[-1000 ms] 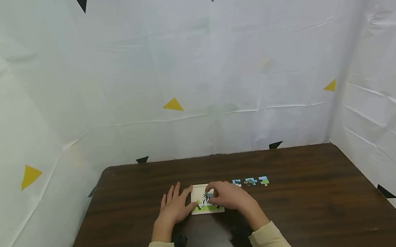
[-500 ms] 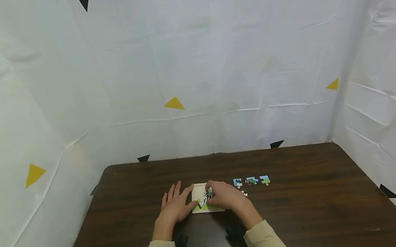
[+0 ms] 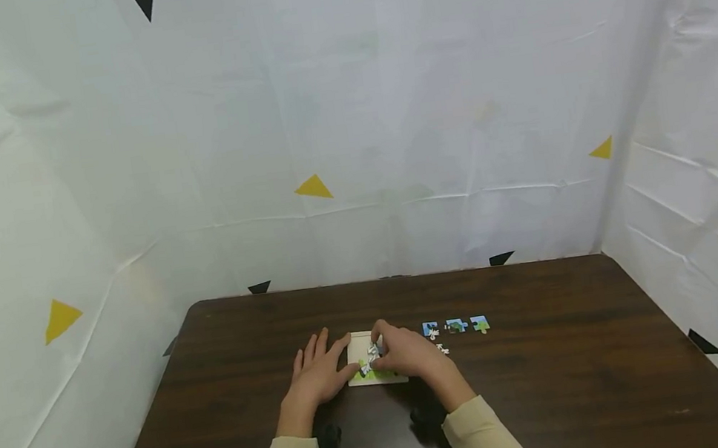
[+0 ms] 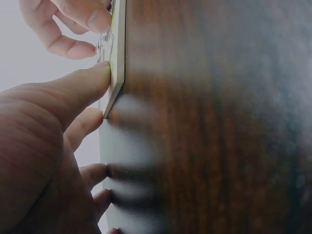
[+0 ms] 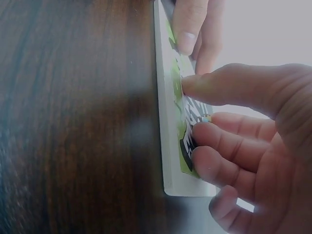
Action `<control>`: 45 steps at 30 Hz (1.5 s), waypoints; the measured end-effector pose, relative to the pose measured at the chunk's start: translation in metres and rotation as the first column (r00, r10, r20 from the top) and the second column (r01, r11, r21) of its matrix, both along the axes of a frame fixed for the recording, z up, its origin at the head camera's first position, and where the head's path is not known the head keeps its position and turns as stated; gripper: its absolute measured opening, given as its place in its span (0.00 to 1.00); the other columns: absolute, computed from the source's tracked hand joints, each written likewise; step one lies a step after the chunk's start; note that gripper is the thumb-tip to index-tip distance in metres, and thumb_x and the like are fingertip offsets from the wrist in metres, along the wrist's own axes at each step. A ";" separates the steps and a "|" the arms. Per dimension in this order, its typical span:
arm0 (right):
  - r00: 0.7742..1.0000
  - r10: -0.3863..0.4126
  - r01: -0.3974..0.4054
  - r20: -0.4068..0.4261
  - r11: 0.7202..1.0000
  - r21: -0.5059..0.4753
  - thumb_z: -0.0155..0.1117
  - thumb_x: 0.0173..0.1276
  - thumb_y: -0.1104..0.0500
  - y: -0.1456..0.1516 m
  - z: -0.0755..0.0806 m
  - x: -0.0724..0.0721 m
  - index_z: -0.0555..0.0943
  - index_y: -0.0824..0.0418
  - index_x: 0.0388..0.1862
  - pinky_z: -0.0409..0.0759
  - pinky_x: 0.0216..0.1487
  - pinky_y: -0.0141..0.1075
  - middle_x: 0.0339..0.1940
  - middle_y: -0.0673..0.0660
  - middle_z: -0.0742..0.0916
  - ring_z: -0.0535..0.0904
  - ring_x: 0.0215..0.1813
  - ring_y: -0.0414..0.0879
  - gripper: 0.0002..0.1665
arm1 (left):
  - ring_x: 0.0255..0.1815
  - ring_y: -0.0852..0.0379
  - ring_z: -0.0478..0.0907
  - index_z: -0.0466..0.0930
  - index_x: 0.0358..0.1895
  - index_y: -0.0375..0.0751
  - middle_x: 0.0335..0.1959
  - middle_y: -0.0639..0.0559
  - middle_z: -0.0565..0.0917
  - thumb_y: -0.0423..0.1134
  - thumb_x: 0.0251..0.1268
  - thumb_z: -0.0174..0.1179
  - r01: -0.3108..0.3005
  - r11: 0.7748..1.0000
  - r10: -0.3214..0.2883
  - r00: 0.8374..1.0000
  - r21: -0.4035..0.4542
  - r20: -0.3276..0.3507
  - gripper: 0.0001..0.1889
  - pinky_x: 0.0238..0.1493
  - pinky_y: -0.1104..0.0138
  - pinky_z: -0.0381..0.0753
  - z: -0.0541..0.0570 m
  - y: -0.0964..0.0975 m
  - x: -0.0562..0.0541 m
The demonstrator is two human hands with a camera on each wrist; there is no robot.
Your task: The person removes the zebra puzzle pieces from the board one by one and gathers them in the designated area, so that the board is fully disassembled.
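A small pale wooden puzzle tray (image 3: 358,341) lies in front of me with a green-and-zebra picture partly laid in its lower part. My left hand (image 3: 314,379) rests at its left side, fingers spread on the table and thumb pressing the tray's near left corner. Over the picture, my right hand (image 3: 410,351) pinches a zebra-patterned puzzle piece (image 3: 373,354) between thumb and fingers, low against the tray. In the right wrist view, the right thumb (image 5: 200,87) touches the picture surface, while curled fingers hide much of the piece.
Right of the tray, three blue-and-green puzzle pieces (image 3: 456,326) lie in a row. A smaller whitish piece (image 3: 442,349) sits just below the leftmost one. The dark wooden table (image 3: 553,379) is bordered by white sheeting (image 3: 362,246) with printed triangles.
My right hand has shifted slightly left, uncovering the small whitish piece by the row. The pinched piece has tilted and looks paler now. The left hand keeps its place.
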State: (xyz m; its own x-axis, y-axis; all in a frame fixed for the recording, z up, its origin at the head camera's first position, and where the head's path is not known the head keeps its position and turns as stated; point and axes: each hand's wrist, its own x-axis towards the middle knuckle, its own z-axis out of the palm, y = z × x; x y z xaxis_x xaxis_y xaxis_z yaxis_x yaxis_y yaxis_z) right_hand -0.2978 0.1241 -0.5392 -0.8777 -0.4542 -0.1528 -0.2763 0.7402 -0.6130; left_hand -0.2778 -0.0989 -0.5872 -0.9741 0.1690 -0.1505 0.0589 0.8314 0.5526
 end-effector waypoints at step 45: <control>1.000 -0.020 0.019 -0.014 0.994 -0.106 0.75 0.74 0.46 0.006 -0.007 0.000 0.78 0.57 0.59 0.77 0.24 0.40 0.29 0.50 0.85 0.79 0.23 0.46 0.25 | 0.92 0.37 0.37 0.59 0.87 0.65 0.92 0.43 0.44 0.65 0.80 0.57 0.012 1.000 -0.012 1.000 -0.029 0.017 0.38 0.88 0.34 0.32 0.002 0.000 0.001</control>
State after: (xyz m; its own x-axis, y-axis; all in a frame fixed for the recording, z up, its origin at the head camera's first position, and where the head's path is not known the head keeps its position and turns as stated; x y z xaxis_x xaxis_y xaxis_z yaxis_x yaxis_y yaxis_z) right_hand -0.2981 0.1301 -0.5464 -0.8885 -0.4497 -0.0911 -0.2723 0.6766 -0.6842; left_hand -0.2768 -0.0991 -0.5857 -0.9693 0.1759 -0.1716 0.0599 0.8465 0.5290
